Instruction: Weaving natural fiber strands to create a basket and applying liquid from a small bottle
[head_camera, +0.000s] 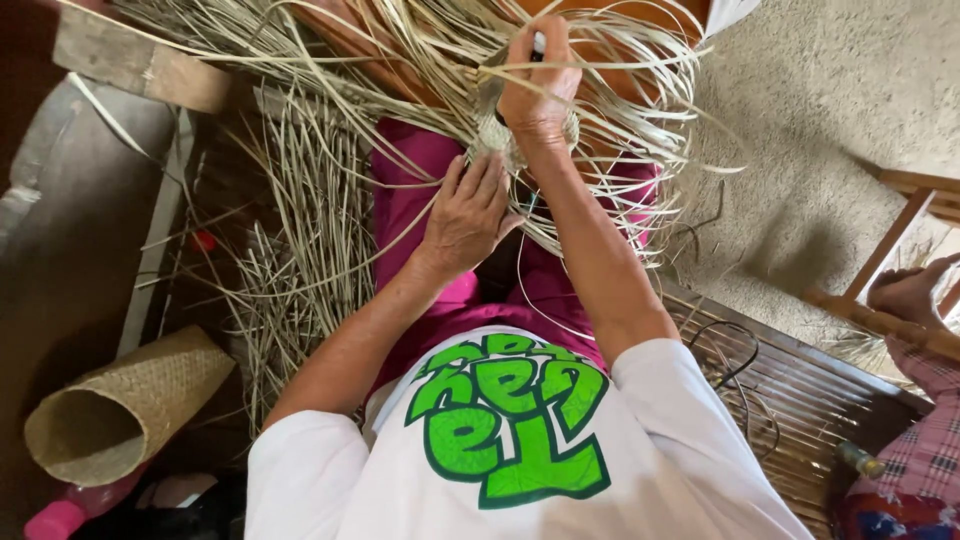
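A small half-woven basket (497, 135) of pale cane strips rests over my lap, its loose strips (620, 90) fanning out in all directions. My right hand (538, 85) is closed over the top of the basket, gripping it together with a thin tool whose white tip shows above my fingers. My left hand (468, 210) lies flat with fingers spread against the basket's lower left side, pressing on the strips. Pink trousers (410, 190) show beneath the work.
Loose cane strips (300, 230) pile on the floor to my left. A finished woven cone-shaped tube (120, 410) lies at lower left beside a pink bottle (60, 515). Another person's hand (910, 290) and checked sleeve sit at the right edge by a wooden frame (890, 250). A slatted bamboo platform (800, 400) is under me.
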